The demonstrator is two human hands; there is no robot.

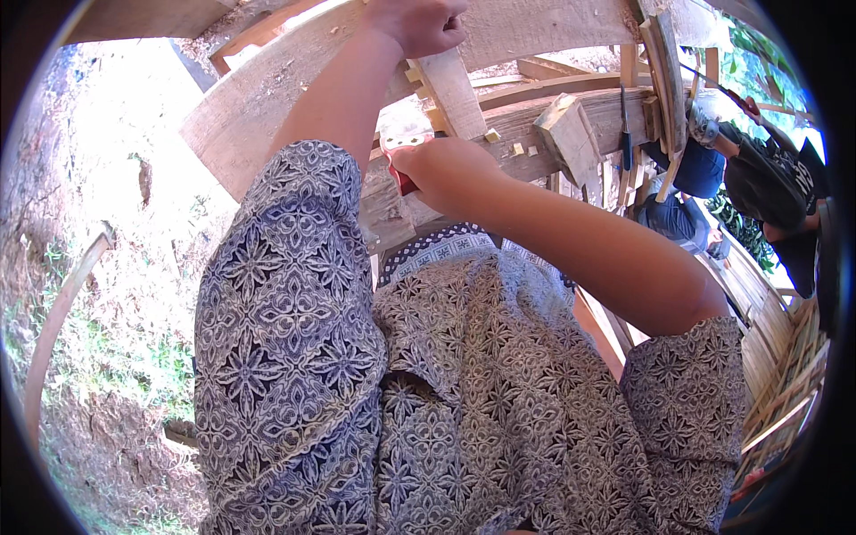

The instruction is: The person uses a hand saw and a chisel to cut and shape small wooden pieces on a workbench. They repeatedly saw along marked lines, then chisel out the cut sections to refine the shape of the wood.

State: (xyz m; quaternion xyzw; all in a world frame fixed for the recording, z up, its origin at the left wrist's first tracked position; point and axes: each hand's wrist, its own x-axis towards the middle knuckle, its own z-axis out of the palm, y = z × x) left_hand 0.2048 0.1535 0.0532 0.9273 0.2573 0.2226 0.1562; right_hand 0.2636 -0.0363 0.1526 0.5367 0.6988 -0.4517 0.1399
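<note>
My left hand point(419, 25) is closed at the top edge of the view, partly cut off. It is at the upper end of a short wooden piece point(453, 94); whether its fingers hold anything is hidden. Below it, my right hand point(450, 174) is wrapped around a red-handled tool point(399, 171). The tool's pale, glaring upper part stands beside the wooden piece, and its exact kind cannot be made out. A broad curved plank point(259, 107) lies under my left forearm. Small wood offcuts point(518, 149) lie on the timber to the right of my right hand.
A thick wooden block point(569, 138) rests against the curved timber. Beyond it is a dark-handled blade point(626, 134), next to an upright board point(664, 85). Another person point(767, 178) in dark clothing is at the right. Stacked wooden strips point(789, 374) lie at lower right; sunlit ground point(125, 312) is left.
</note>
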